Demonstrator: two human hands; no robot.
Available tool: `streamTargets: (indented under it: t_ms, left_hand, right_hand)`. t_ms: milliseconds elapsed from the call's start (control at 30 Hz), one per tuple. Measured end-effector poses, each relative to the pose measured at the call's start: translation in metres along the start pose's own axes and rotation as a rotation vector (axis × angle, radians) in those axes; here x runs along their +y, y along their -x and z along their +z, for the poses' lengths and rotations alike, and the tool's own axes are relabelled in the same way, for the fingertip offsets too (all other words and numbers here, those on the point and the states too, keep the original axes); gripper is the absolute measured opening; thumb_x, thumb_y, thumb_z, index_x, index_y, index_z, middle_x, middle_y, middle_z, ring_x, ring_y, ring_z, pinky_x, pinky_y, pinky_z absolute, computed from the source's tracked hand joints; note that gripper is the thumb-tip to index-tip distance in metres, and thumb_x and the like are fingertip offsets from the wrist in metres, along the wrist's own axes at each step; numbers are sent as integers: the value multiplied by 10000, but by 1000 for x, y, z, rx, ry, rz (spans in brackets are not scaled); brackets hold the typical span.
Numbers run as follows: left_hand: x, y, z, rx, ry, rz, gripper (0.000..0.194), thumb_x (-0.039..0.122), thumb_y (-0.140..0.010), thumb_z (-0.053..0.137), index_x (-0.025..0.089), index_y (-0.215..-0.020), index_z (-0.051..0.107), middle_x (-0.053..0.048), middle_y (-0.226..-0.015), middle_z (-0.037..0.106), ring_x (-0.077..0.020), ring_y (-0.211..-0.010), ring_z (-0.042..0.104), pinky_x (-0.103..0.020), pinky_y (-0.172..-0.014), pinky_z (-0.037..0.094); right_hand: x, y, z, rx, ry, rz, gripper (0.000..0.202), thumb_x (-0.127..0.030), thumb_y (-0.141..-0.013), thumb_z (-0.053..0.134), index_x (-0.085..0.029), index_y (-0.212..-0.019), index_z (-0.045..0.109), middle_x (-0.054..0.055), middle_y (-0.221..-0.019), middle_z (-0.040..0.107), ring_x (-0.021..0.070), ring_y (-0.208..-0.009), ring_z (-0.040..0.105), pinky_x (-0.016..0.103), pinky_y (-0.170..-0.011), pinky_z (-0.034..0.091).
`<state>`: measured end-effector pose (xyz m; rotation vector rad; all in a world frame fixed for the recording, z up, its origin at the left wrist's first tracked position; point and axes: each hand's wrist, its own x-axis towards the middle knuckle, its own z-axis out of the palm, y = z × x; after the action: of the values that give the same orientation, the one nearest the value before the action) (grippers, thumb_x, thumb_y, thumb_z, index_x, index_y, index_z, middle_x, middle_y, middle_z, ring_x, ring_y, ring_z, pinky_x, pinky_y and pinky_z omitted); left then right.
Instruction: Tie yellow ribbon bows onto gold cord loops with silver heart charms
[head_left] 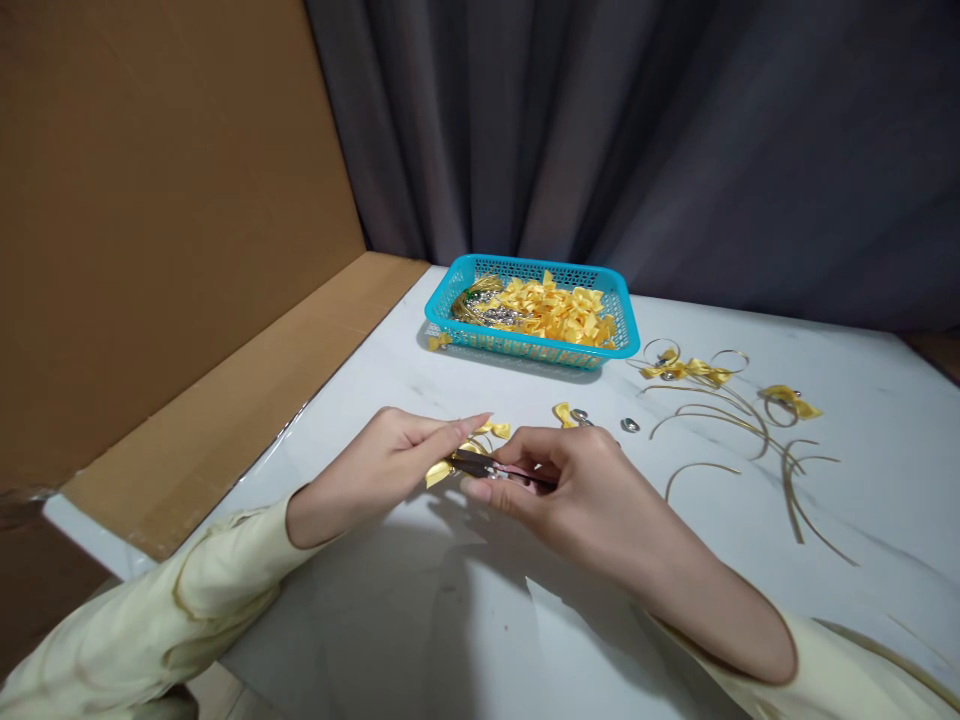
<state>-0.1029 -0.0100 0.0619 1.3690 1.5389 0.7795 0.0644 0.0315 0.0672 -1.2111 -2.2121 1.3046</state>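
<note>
Pinched in my left hand is a yellow satin bow, with a thin gold cord loop by it. My right hand is closed around small pliers with pinkish handles. Their dark jaws point left and meet the bow at my left fingertips; the exact contact spot is too small to tell. Another yellow bow lies just behind my fingers. Beyond my right knuckles are a further bow and small silvery pieces.
A blue basket at the back holds many yellow bows, gold cords and silvery pieces. Loose gold cords and bows lie on the white table at right. A cardboard panel stands left, a dark curtain behind.
</note>
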Motion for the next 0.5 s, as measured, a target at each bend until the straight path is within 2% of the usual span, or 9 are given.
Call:
streamTargets:
  t_ms: [133,333,500]
  left_hand:
    - [0,1,0,4,-13,-5,361,414,-872,462,193,-1028,700,8,-1052,695,-208,-1022,611,-253,-836,494]
    - [0,1,1,39,-65,15,362,433,-852,475,198,-839,750,-2,-763,733,-205,-852,648,-243,-685,521]
    - [0,1,1,25,-69,14,384,439,-852,468,189,-776,749,-13,-729,726,-217,-880,639,-259,-701,521]
  right_hand:
    - [-1,-2,-1,-2,-32,11,279,-333,-745,631,-148,-563,528,-45,-506,408,80,-495,310,210,-450,253]
    - [2,-2,1,-6,-74,15,249,-300,-743,617,-147,-562,540,-47,-506,384,82,-500,302,215,-456,241]
    - [3,-2,1,-11,-96,19,229,-288,-730,628,-148,-572,538,-46,-510,403,82,-496,311,216,-454,242]
